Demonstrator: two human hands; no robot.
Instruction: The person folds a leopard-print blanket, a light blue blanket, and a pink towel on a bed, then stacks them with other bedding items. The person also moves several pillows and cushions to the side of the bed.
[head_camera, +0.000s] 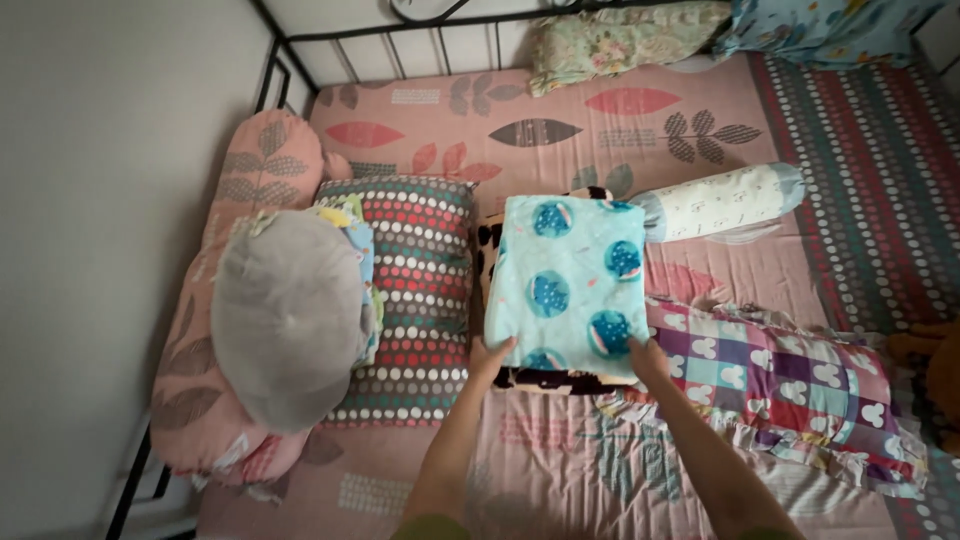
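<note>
A folded light-blue blanket (570, 280) with dark blue round prints lies on a dark folded blanket (545, 379) in the middle of the bed. My left hand (490, 357) grips its near left corner, fingers curled over the edge. The near right corner is held by my right hand (648, 358). Both forearms reach in from the bottom of the view.
A dotted pillow (420, 290) and a grey round cushion (288, 315) lie to the left, on a pink leaf-print bolster (265, 165). A white bolster (720, 202) and a checked frilled pillow (790, 385) lie to the right. A black metal bed frame (275, 60) meets the wall.
</note>
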